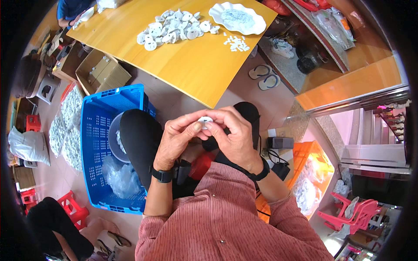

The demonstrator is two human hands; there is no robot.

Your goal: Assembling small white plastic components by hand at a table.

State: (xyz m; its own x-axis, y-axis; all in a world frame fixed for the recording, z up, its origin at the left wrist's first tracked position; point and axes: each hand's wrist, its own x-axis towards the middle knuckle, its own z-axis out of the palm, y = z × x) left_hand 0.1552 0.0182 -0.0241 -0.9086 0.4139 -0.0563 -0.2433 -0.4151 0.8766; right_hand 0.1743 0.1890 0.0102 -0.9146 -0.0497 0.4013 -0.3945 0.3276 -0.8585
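Observation:
Above my lap, my left hand [173, 141] and my right hand [237, 141] meet at the fingertips. Both are closed on a small white round plastic part [205, 119], pinched between thumbs and fingers. Part of it is hidden by the thumbs. Beyond my knees, a pile of similar white plastic parts [174, 28] lies on the yellow wooden table [191, 65]. To the right of that pile are several tiny white pegs [236, 43] and a white scalloped dish [259, 24] holding small pale-blue bits.
A blue crate [91, 165] with a tub and clear plastic bags stands by my left leg. An orange crate [324, 165] of bagged white parts is to my right. Cardboard boxes [104, 71], sandals [265, 77] and red stools [72, 211] occupy the floor. Another person sits lower left.

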